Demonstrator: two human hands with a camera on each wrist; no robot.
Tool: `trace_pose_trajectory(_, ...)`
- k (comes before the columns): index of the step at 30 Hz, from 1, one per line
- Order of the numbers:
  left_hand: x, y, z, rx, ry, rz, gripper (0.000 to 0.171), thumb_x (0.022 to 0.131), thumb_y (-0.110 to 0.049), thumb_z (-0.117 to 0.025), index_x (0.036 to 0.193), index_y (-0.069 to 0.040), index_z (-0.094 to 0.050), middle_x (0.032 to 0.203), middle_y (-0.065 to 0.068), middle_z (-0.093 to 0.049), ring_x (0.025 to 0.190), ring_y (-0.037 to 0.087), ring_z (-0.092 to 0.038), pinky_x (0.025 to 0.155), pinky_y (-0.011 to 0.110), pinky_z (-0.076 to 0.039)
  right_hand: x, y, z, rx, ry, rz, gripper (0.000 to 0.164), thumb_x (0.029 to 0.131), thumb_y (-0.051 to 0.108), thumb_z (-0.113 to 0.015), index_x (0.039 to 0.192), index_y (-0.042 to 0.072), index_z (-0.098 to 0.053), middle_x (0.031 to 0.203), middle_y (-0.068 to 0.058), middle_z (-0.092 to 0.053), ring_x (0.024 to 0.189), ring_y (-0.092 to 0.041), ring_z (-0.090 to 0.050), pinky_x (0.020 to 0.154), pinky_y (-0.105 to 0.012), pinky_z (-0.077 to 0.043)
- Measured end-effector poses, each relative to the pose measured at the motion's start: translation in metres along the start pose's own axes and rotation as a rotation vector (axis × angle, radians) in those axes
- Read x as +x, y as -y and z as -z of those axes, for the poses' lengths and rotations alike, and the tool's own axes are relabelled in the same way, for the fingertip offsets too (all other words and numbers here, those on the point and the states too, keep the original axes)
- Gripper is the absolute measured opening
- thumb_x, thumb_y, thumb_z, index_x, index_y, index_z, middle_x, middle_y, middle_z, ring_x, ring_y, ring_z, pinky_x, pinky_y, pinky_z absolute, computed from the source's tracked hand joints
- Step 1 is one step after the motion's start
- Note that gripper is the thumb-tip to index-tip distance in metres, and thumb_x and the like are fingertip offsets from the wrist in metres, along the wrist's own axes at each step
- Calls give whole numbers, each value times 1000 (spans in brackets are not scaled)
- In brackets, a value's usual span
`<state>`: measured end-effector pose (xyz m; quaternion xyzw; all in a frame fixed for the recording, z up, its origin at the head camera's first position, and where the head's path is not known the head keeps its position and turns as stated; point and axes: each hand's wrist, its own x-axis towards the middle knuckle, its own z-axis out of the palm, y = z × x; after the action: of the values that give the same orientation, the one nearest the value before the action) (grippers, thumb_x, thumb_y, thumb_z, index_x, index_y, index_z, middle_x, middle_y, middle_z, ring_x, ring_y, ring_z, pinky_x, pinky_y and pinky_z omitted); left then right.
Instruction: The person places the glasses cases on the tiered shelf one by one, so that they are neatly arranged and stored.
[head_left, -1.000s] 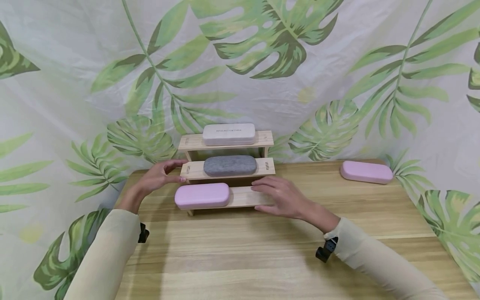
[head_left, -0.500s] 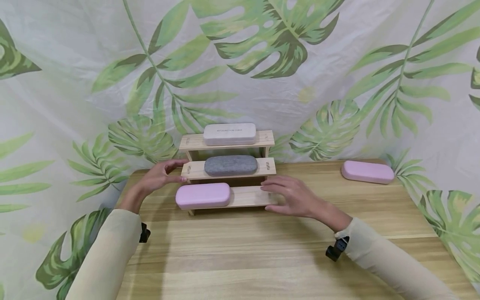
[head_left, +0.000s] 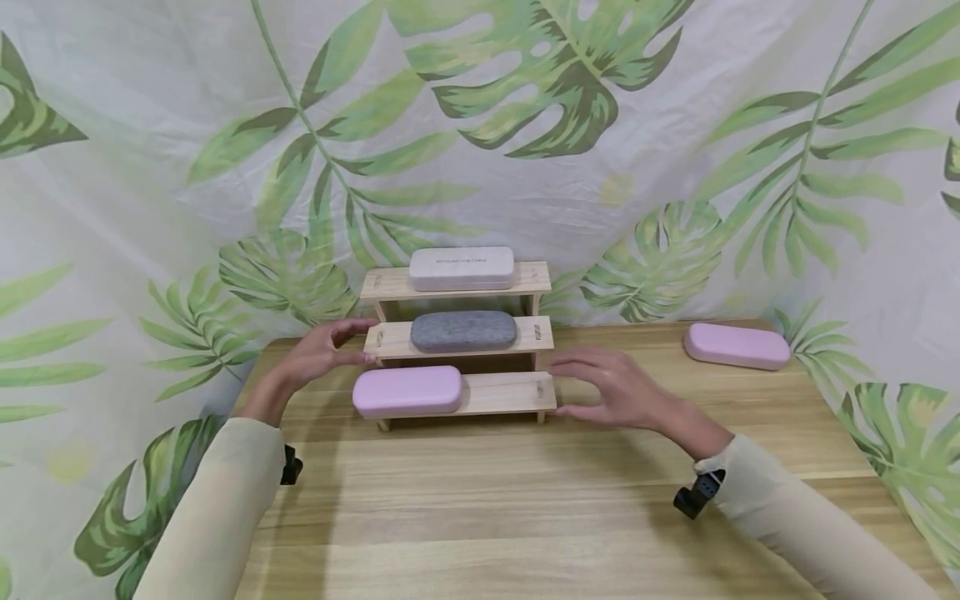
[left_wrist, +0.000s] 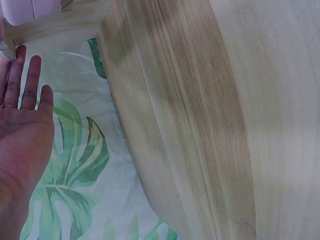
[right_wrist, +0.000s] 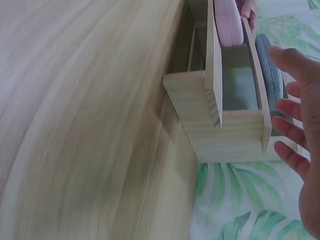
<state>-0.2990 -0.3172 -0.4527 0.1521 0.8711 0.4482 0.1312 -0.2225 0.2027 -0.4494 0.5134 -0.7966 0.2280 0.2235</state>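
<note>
A three-step wooden stand (head_left: 510, 393) is on the table, bearing a white glasses case (head_left: 461, 269) on top, a grey fabric glasses case (head_left: 463, 331) on the middle step and a pink glasses case (head_left: 407, 391) at the left of the lowest. My left hand (head_left: 315, 357) touches the left end of the stand, its fingers straight in the left wrist view. At the stand's right end is my right hand (head_left: 611, 390), fingers spread and holding nothing. Whether its fingertips touch the wood I cannot tell. In the right wrist view the stand's side panel (right_wrist: 220, 137) shows beside that hand.
Another pink glasses case (head_left: 737, 346) lies at the table's back right corner. A leaf-patterned cloth (head_left: 525, 192) hangs close behind the stand and along the sides. The wooden table (head_left: 480, 517) stretches forward from the stand.
My right hand has moved right, from over the lowest step to the stand's right end, uncovering that part of the step. The left hand and the cases have stayed put.
</note>
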Motion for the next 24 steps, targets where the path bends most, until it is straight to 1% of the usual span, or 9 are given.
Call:
trace_pose_trajectory(2, 0, 0, 0, -1, 1, 1, 75, 91, -41, -86, 155, -18, -55, 162, 10, -48, 157, 37, -33, 129, 61, -19, -3, -2, 3, 0, 5, -6, 53, 91, 45, -83, 127, 7, -75, 130, -9, -74, 119, -29, -71, 97, -48, -60)
trace_pose_trajectory(4, 0, 0, 0, -2, 1, 2, 75, 90, -41, -86, 155, -18, -55, 162, 10, -48, 157, 37, -32, 129, 61, -19, -5, -4, 6, -1, 7, -13, 53, 91, 45, -83, 128, 9, -74, 131, -8, -73, 119, -28, -71, 97, -48, -60)
trace_pose_trajectory(9, 0, 1, 0, -4, -1, 6, 75, 90, -42, -86, 155, -18, -55, 162, 10, -48, 157, 37, -33, 130, 61, -18, -13, -10, 12, -14, -9, -13, 54, 87, 40, -88, 127, 8, -75, 129, -10, -74, 116, -29, -71, 93, -49, -61)
trace_pose_trajectory(12, 0, 1, 0, -1, -2, 3, 75, 91, -41, -86, 155, -18, -55, 162, 11, -48, 156, 37, -33, 129, 61, -19, -18, -14, 16, -20, -15, -20, 54, 86, 40, -89, 126, 7, -75, 127, -11, -74, 114, -30, -72, 91, -49, -62)
trace_pose_trajectory(17, 0, 1, -1, 2, -7, -11, 74, 91, -39, -86, 155, -17, -55, 161, 11, -49, 155, 38, -35, 129, 61, -19, -25, -20, 23, -34, -11, -46, 55, 85, 41, -89, 126, 6, -75, 126, -12, -74, 113, -31, -72, 92, -50, -61)
trace_pose_trajectory(24, -1, 1, 0, 1, -4, -7, 75, 91, -40, -85, 155, -17, -54, 161, 11, -48, 155, 38, -35, 129, 62, -19, -33, -27, 31, -59, -15, -70, 56, 82, 38, -91, 123, 3, -76, 124, -13, -75, 111, -33, -73, 90, -50, -61)
